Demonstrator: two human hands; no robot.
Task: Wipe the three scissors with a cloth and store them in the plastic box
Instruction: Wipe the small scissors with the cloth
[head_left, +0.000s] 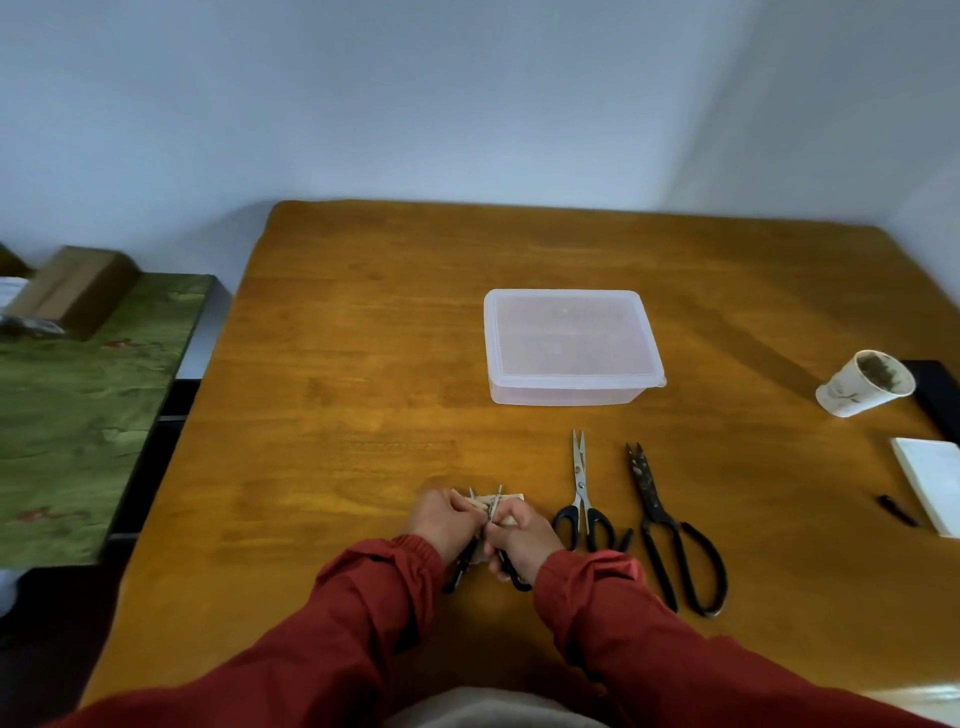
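Observation:
Both hands meet near the front middle of the wooden table (363, 364). My left hand (441, 525) and my right hand (522, 535) hold a pair of black-handled scissors (494, 506), blades apart and pointing away, with a beige cloth (485, 501) bunched round the blades. To the right lie slim silver scissors with black handles (582, 493) and, further right, large dark rusty shears (670, 530). Behind them stands the translucent plastic box (571, 348), its lid on.
A dirty paper cup (865, 384) lies tipped at the right edge, beside a black object (935, 389). A white pad (930, 478) and a small black item (896, 509) sit nearer. A green-topped surface (78, 415) with a cardboard box (72, 291) stands left of the table.

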